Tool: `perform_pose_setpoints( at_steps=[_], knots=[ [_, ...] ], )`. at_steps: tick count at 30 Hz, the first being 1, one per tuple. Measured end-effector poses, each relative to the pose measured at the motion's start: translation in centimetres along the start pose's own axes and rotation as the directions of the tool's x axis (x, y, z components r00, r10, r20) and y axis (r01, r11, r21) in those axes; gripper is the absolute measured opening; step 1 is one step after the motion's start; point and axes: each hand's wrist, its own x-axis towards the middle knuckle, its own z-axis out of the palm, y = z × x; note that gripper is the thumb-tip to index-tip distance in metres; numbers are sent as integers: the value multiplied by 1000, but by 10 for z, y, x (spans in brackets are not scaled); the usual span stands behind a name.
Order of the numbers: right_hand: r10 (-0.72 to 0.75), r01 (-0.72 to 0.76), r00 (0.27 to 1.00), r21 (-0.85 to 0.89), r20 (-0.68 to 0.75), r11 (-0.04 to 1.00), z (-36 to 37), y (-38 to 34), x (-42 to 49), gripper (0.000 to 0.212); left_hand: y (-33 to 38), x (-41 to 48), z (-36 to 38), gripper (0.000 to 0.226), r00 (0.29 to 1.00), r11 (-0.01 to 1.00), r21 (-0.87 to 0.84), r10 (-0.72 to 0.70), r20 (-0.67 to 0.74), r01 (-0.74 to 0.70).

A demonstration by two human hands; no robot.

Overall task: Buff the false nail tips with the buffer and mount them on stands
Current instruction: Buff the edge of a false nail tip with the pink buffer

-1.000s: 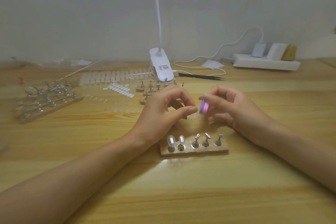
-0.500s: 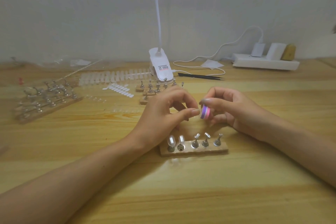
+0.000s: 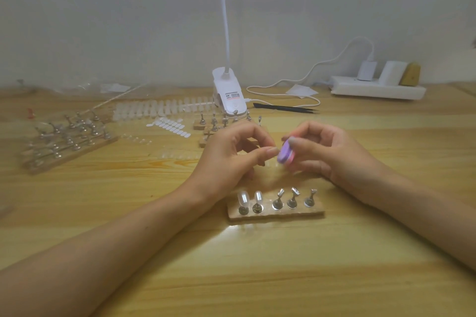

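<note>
So 2 tips (image 3: 243,199) are mounted on the stand (image 3: 277,214) lower center, 3 pegs (image 3: 292,198) bare. Right hand (image 3: 332,154) pinches buffer (image 3: 285,156) mid-frame against left hand (image 3: 229,159), whose fingers are curled tight, prob pinching a tip, too small to see.

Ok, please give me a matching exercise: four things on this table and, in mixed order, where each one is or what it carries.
1 buffer
2 tweezers
3 power strip
4 near stand

a far right, at the back
b in the right hand
c carries two nail tips
d just right of the lamp

Pairs: 1-b, 2-d, 3-a, 4-c
</note>
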Motion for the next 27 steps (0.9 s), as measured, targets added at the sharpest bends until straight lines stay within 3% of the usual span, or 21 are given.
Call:
perform_pose_setpoints(
  at_steps=[2,5,8,12,15,22,25,27],
  knots=[
    [3,-1,999,53,-33,999,-3,0,1,19,0,0,0,10,1000,1000,-15,-11,-11,11],
    [1,2,995,-36,99,999,0,2,-1,14,1,0,0,10,1000,1000,-18,-13,-16,13],
    [-17,19,999,56,-28,998,-3,2,1,21,1,0,0,10,1000,1000,-24,-20,-20,20],
    [2,-1,998,-5,69,1000,-1,3,0,18,3,-1,0,11,999,999,-30,-35,-26,35],
    [-32,35,999,77,-42,996,-2,2,1,22,3,-1,1,11,999,999,-28,-41,-25,40],
    [-11,12,1000,67,-8,998,-4,1,2,21,4,-2,0,10,999,999,-23,-37,-39,36],
    [-22,24,996,-16,82,1000,-1,3,0,20,4,-1,0,11,998,999,-9,-38,-48,38],
    [-43,43,999,20,10,999,-1,3,1,23,5,-2,1,11,999,999,-3,-32,-34,32]
  ],
)
